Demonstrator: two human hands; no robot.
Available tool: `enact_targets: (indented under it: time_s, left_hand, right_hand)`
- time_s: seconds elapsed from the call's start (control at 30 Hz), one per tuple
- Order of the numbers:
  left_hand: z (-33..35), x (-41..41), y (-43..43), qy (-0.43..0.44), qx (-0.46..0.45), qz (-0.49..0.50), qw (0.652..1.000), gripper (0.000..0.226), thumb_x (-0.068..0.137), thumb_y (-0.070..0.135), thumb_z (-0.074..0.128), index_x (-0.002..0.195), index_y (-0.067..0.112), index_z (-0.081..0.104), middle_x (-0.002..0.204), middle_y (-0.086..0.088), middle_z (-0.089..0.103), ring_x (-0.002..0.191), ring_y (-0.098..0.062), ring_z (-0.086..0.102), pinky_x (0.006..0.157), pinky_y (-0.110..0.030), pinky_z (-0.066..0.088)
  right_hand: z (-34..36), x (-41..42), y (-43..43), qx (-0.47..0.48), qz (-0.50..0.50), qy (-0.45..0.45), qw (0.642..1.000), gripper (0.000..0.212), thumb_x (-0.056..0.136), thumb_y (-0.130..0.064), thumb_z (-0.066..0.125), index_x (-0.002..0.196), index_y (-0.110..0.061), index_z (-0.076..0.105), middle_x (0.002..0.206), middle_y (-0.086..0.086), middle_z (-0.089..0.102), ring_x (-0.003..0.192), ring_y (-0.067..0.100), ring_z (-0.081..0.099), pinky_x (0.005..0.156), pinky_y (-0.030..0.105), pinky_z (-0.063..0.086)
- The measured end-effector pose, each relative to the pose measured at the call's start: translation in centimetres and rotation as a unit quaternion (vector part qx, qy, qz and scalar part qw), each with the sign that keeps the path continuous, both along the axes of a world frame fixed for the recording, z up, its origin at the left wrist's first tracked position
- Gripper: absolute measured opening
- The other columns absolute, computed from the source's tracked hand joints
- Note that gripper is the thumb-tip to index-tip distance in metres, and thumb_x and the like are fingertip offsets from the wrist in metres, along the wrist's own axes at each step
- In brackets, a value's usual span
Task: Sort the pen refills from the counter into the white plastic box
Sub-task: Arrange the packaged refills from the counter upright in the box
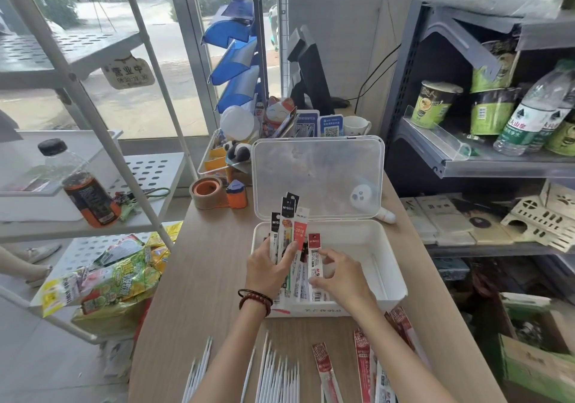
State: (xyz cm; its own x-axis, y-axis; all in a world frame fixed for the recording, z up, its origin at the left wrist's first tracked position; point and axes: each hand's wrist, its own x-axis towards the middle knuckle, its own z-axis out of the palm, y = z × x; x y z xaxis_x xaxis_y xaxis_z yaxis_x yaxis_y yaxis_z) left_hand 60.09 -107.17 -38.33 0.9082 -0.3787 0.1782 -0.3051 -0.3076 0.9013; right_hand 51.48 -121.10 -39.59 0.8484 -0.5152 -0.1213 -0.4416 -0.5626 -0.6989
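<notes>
- your left hand [269, 267] has its fingers [289, 251] curled round an upright bundle of packets [287, 231] at the left end of the white plastic box [389, 247].
- your right hand [340, 275] seems to pinch a red-topped packet [315, 259] just beside it; blur hides the contact.
- if you ease the left grip, the bundle may topple across the box.
- loose refills [277, 371] lie on the surface [202, 278] near your forearms, which could sweep them off.

Shop lettering showing clearly
Window sign [128, 72] is reading "营业中"; refill packets [288, 208] are showing "M&G", red packet [300, 231] "2018".
</notes>
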Motion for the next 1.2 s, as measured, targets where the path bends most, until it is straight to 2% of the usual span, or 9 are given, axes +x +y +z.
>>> enact_targets:
  time_s: [0.13, 0.3, 0.47, 0.57, 0.7, 0.87, 0.97, 1.03, 1.2]
  left_hand:
    - [0.4, -0.1, -0.1, -0.017, 0.006, 0.009, 1.0, 0.014, 0.084, 0.036, 0.066, 0.076, 0.029, 0.056, 0.062, 0.003, 0.063, 0.046, -0.003, 0.053, 0.043, -0.012, 0.042]
    - [-0.2, -0.1, 0.0, -0.029, 0.025, -0.017, 0.999, 0.019, 0.083, 0.043, 0.063, 0.082, 0.024, 0.063, 0.067, 0.0, 0.068, 0.056, -0.02, 0.064, 0.05, -0.029, 0.053]
    - [-0.2, 0.0, -0.1, -0.043, 0.045, -0.047, 0.997, 0.014, 0.083, 0.043, 0.063, 0.084, 0.029, 0.062, 0.067, 0.008, 0.067, 0.054, -0.007, 0.062, 0.05, -0.024, 0.053]
    - [-0.3, -0.1, -0.1, -0.032, 0.042, -0.049, 0.997, 0.013, 0.083, 0.042, 0.063, 0.084, 0.029, 0.062, 0.067, 0.007, 0.067, 0.053, -0.007, 0.062, 0.049, -0.024, 0.053]
    - [-0.3, -0.1, -0.1, -0.04, 0.026, 0.004, 0.999, 0.017, 0.085, 0.036, 0.065, 0.079, 0.02, 0.062, 0.063, 0.003, 0.065, 0.046, -0.003, 0.054, 0.043, -0.014, 0.043]
    - [-0.2, 0.0, -0.1, -0.025, 0.031, 0.013, 0.999, 0.018, 0.084, 0.034, 0.066, 0.077, 0.018, 0.061, 0.066, 0.001, 0.066, 0.055, -0.014, 0.063, 0.046, -0.019, 0.049]
    - [0.0, 0.0, -0.1, -0.019, 0.022, 0.015, 0.999, 0.016, 0.084, 0.031, 0.066, 0.074, 0.022, 0.058, 0.063, 0.005, 0.064, 0.05, -0.003, 0.058, 0.045, -0.012, 0.044]
    - [-0.1, 0.2, -0.1, -0.013, 0.023, 0.038, 0.999, 0.021, 0.085, 0.033, 0.066, 0.075, 0.015, 0.061, 0.062, 0.004, 0.065, 0.047, -0.005, 0.054, 0.044, -0.01, 0.04]
    - [-0.3, 0.4, 0.2, 0.028, 0.016, 0.045, 0.998, 0.029, 0.085, 0.043, 0.062, 0.075, 0.015, 0.066, 0.064, -0.001, 0.069, 0.054, -0.017, 0.063, 0.052, -0.023, 0.047]
  right_hand:
    - [0.5, 0.1, 0.5, -0.019, -0.013, -0.017, 1.0, 0.049, 0.09, -0.049, 0.059, 0.134, -0.031, 0.047, 0.115, -0.01, 0.06, 0.096, 0.01, 0.062, 0.079, 0.029, 0.052]
    - [1.9, -0.5, 1.4, -0.049, -0.02, -0.056, 0.997, 0.04, 0.091, -0.066, 0.038, 0.113, -0.038, 0.056, 0.096, -0.021, 0.067, 0.073, -0.008, 0.06, 0.058, 0.017, 0.048]
    - [2.4, -0.7, 1.5, -0.038, 0.03, -0.053, 0.997, 0.032, 0.09, -0.064, 0.044, 0.099, -0.037, 0.058, 0.083, -0.022, 0.071, 0.07, -0.01, 0.064, 0.054, 0.012, 0.045]
    - [2.3, -0.9, 1.4, -0.008, 0.017, -0.064, 0.998, 0.027, 0.091, -0.06, 0.048, 0.09, -0.036, 0.059, 0.083, -0.02, 0.071, 0.069, -0.008, 0.064, 0.054, 0.015, 0.046]
    - [1.5, -0.8, 1.1, 0.061, -0.031, -0.099, 0.993, 0.026, 0.093, -0.057, 0.048, 0.092, -0.032, 0.056, 0.087, -0.016, 0.071, 0.068, -0.003, 0.067, 0.065, 0.031, 0.055]
    - [1.7, -0.5, 0.6, 0.145, -0.076, -0.152, 0.975, 0.019, 0.093, -0.047, 0.054, 0.09, -0.028, 0.057, 0.083, -0.012, 0.073, 0.066, 0.003, 0.069, 0.071, 0.041, 0.057]
    - [1.4, -0.5, 0.5, 0.149, -0.084, -0.152, 0.974, 0.018, 0.093, -0.046, 0.054, 0.088, -0.029, 0.057, 0.081, -0.013, 0.073, 0.064, 0.003, 0.068, 0.071, 0.042, 0.057]
    - [1.3, -0.2, 0.3, 0.139, -0.095, -0.145, 0.975, 0.017, 0.094, -0.046, 0.054, 0.089, -0.031, 0.057, 0.08, -0.012, 0.072, 0.063, 0.003, 0.067, 0.071, 0.043, 0.057]
    - [1.6, 0.9, -0.3, 0.107, -0.073, -0.094, 0.987, 0.014, 0.095, -0.04, 0.055, 0.086, -0.03, 0.057, 0.077, -0.01, 0.07, 0.064, 0.007, 0.067, 0.072, 0.044, 0.057]
